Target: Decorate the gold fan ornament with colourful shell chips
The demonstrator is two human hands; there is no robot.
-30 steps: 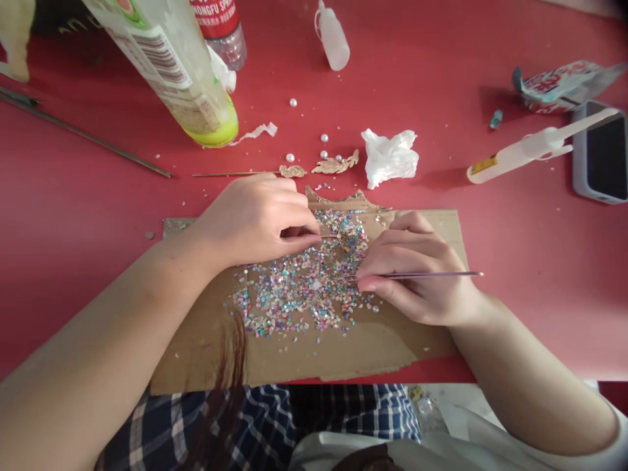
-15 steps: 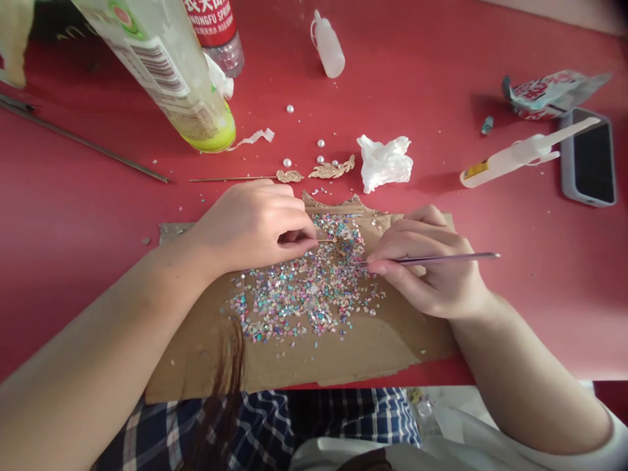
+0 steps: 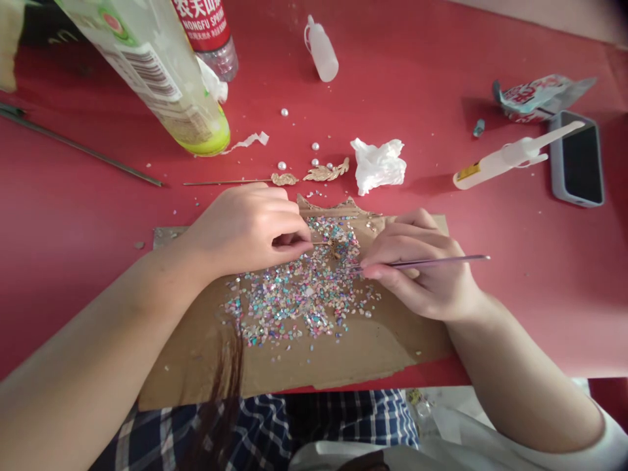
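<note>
My left hand (image 3: 260, 226) is closed in a pinch on the thin stem of a gold-coloured ornament (image 3: 334, 247), whose small openwork head sticks out to the right. My right hand (image 3: 417, 268) grips a pair of purple tweezers (image 3: 441, 260), their tips pointing left, close to the ornament. I cannot make out whether the tips hold anything. Beneath both lie many small, shiny coloured chips (image 3: 294, 294), spread over a piece of brown cardboard (image 3: 353, 363). Past my left hand rests a thin metal stick (image 3: 226, 182) with a gold leaf piece (image 3: 326, 171) near its end.
Behind the cardboard are crumpled white tissue (image 3: 377, 165), several pearl beads (image 3: 281, 165) and a small white bottle (image 3: 322, 49). A large green-labelled bottle (image 3: 161, 85) stands at upper left. To the right lie a nozzle bottle (image 3: 495, 163), a phone (image 3: 579, 163) and a wrapper (image 3: 534, 98).
The whole view has shifted slightly, so things appear a little further left. Both hands keep nearly the same pose over the chips, still holding the ornament and the tweezers.
</note>
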